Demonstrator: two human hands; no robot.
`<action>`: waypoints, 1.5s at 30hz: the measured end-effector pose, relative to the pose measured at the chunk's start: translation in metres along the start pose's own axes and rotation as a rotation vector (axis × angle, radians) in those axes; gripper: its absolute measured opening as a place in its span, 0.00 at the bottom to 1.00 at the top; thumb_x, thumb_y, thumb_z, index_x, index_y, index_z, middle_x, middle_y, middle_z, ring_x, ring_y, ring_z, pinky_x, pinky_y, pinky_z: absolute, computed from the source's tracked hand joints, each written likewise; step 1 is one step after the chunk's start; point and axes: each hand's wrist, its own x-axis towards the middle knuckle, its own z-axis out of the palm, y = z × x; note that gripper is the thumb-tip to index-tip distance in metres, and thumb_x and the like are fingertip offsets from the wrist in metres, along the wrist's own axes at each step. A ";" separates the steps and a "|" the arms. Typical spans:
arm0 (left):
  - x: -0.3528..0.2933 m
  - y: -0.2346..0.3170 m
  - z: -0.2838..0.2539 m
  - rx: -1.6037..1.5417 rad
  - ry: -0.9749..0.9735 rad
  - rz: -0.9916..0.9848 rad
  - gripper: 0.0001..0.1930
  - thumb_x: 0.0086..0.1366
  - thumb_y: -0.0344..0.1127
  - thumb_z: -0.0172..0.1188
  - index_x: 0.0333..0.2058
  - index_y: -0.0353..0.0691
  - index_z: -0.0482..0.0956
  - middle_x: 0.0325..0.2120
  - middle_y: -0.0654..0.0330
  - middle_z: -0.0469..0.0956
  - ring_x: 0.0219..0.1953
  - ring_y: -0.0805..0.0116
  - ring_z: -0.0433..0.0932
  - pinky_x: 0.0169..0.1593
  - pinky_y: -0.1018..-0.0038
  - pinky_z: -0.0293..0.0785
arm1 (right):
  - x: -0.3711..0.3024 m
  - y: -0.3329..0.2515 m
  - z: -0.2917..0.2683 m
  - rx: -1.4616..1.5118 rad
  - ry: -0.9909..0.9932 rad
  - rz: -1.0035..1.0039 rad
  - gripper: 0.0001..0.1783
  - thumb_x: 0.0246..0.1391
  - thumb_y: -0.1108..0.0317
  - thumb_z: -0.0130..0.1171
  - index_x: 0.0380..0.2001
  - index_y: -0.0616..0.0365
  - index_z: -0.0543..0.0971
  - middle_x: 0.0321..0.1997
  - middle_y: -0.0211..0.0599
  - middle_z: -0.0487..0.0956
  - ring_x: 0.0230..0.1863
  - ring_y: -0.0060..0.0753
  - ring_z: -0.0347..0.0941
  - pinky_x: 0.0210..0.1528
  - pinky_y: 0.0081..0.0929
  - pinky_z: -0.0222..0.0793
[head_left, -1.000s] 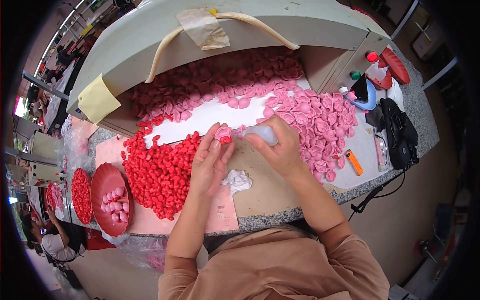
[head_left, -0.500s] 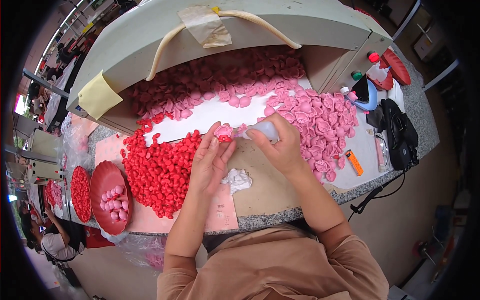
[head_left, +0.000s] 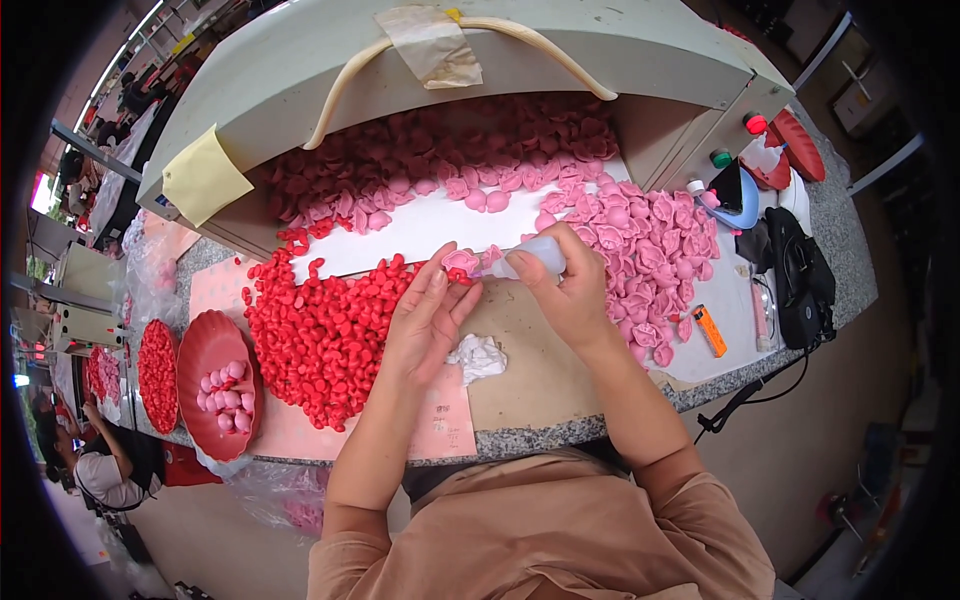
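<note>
Between the thumb and fingers of my left hand point(head_left: 428, 322) is a small pink petal-shaped piece point(head_left: 460, 260) with a red piece point(head_left: 458, 277) at its lower edge. My right hand point(head_left: 570, 290) is closed round a translucent squeeze bottle point(head_left: 540, 254), tipped sideways with its nozzle toward the pink piece. Another small pink piece point(head_left: 491, 255) shows beside the nozzle; I cannot tell whether it is held. To the left of my hands spreads a heap of red pieces point(head_left: 325, 340). A heap of pink petal-shaped pieces point(head_left: 640, 260) lies to the right.
A grey hooded housing point(head_left: 560, 60) arches over more pink pieces at the back. A red scalloped tray point(head_left: 218, 435) with pink balls stands left. A crumpled white cloth point(head_left: 478, 358) lies near my left wrist. An orange box point(head_left: 709, 331) and a black bag point(head_left: 800, 275) are right.
The whole view has shifted slightly. My left hand keeps the pink piece and my right hand keeps the squeeze bottle, both in nearly the same pose.
</note>
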 end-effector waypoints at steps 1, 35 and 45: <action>0.000 0.000 0.000 -0.002 -0.005 -0.001 0.21 0.68 0.34 0.48 0.58 0.38 0.62 0.45 0.62 0.72 0.45 0.73 0.73 0.58 0.69 0.68 | 0.000 0.000 0.000 -0.001 0.000 -0.009 0.11 0.51 0.65 0.62 0.27 0.61 0.72 0.22 0.26 0.72 0.25 0.13 0.64 0.26 0.16 0.61; -0.001 0.001 0.001 -0.012 -0.017 -0.007 0.21 0.68 0.35 0.48 0.58 0.39 0.62 0.44 0.61 0.73 0.45 0.71 0.73 0.57 0.69 0.69 | 0.001 0.000 -0.004 -0.022 -0.015 -0.004 0.12 0.51 0.65 0.62 0.28 0.60 0.71 0.23 0.27 0.73 0.24 0.15 0.66 0.26 0.15 0.61; -0.001 0.020 -0.009 -0.096 0.005 0.083 0.24 0.68 0.38 0.48 0.60 0.38 0.59 0.43 0.58 0.73 0.47 0.69 0.73 0.56 0.70 0.70 | 0.016 0.017 -0.027 0.322 -0.003 0.244 0.08 0.53 0.71 0.58 0.31 0.59 0.68 0.28 0.32 0.73 0.33 0.23 0.75 0.35 0.20 0.73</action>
